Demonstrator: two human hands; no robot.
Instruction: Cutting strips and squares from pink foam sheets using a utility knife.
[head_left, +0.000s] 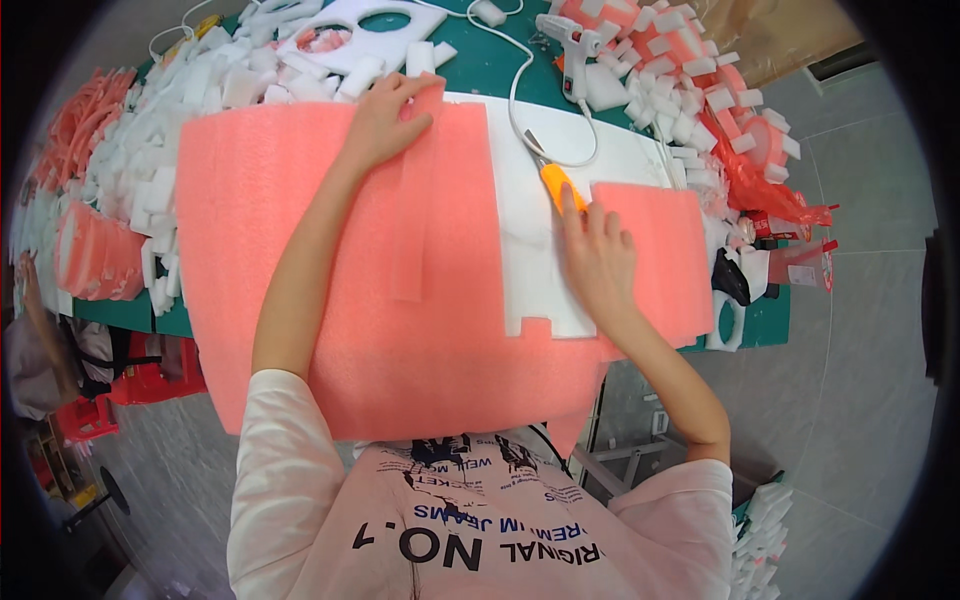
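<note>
A large pink foam sheet spreads over the near part of the table and hangs past its front edge. On it lies a narrow pink foam strip, running away from me. My left hand is at the strip's far end, thumb and fingertips closed about its edge. To the right, my right hand has its fingers on an orange utility knife, the blade pointing away to the far left. Beneath the knife shows a white board. The palm side of both hands is hidden.
White foam pieces heap up at the far left. A glue gun with a white cord stands at the far right, beside pink foam rolls studded with white blocks. A white foam panel with round holes lies at the back.
</note>
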